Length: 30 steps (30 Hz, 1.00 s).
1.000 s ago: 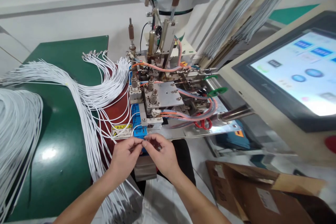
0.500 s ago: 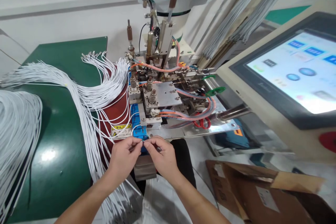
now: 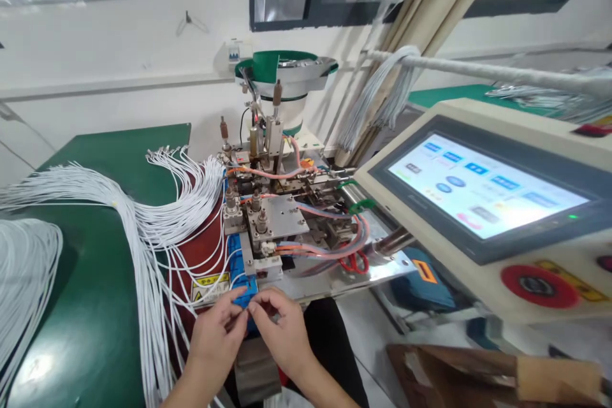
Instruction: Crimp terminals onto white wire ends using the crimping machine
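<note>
My left hand (image 3: pixel 217 330) and my right hand (image 3: pixel 281 326) meet fingertip to fingertip at the near end of a blue block fixture (image 3: pixel 245 293). Both are closed in a pinch on what looks like the end of a white cable, mostly hidden by the fingers. Several white cables (image 3: pixel 203 255) run from the fixture to a large bundle (image 3: pixel 127 236) on the left. Just behind my hands stands a bench machine with a flat metal plate (image 3: pixel 282 215), orange and grey air hoses (image 3: pixel 329 247) and metal cylinders.
A green table (image 3: pixel 90 306) bears the bundle and another coil of cables (image 3: pixel 29 268). On the right, a touchscreen panel (image 3: pixel 478 185) with a red button (image 3: pixel 538 285) juts over the floor. A cardboard box (image 3: pixel 459 373) lies below. At the back is a green-rimmed bowl feeder (image 3: pixel 289 70).
The view has tilted up, so the window and the whole panel show and everything sits lower. My hands stay pinched together at the fixture; a small white bit between the fingertips is now hidden.
</note>
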Each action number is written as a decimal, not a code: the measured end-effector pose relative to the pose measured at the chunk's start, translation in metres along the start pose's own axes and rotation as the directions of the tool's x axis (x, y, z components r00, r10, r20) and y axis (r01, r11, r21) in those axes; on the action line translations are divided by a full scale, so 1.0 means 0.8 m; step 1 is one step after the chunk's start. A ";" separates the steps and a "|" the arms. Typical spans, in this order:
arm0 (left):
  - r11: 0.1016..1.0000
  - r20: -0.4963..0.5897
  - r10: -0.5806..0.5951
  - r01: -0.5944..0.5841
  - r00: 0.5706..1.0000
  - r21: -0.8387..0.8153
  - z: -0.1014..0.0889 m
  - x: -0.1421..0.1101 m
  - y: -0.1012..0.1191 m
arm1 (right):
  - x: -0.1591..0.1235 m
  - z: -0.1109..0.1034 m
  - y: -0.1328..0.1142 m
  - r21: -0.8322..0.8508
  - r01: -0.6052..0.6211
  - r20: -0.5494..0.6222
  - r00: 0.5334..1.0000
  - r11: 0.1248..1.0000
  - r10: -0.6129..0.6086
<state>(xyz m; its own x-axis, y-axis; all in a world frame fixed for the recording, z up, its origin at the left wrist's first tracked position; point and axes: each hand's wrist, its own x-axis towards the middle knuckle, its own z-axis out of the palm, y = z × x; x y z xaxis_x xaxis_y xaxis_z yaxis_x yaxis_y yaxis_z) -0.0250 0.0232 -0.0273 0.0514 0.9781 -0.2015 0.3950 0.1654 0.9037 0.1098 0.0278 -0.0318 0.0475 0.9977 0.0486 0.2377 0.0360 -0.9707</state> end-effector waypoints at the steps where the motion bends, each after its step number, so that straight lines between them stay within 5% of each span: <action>1: 1.000 0.009 0.010 -0.010 1.000 0.011 0.000 0.000 0.001 | 0.000 0.000 0.000 -0.024 0.012 -0.002 1.000 1.000 -0.012; 18: 0.998 0.057 -0.023 0.019 0.998 0.063 -0.002 0.001 0.019 | -0.007 -0.006 0.010 -0.229 0.232 -0.047 0.967 0.945 -0.249; 22: 0.937 0.112 0.131 -0.160 0.985 0.310 -0.014 -0.005 0.027 | -0.008 -0.012 0.013 -0.242 0.226 -0.007 0.972 0.944 -0.235; 25: 0.764 0.188 0.298 -0.352 0.936 0.541 -0.023 -0.008 0.026 | -0.009 -0.014 0.020 -0.163 0.089 0.015 0.996 0.983 -0.087; 30: 0.625 0.283 0.445 -0.521 0.849 0.581 -0.023 -0.001 0.012 | -0.009 -0.014 0.033 -0.117 -0.027 0.061 0.998 0.993 0.035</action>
<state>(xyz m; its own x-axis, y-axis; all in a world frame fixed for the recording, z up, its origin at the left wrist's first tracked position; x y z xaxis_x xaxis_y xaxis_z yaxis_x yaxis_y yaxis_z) -0.0379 0.0260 -0.0111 0.4792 0.8689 0.1244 0.7529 -0.4797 0.4506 0.1262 0.0207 -0.0552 -0.0039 1.0000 0.0004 0.3481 0.0018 -0.9374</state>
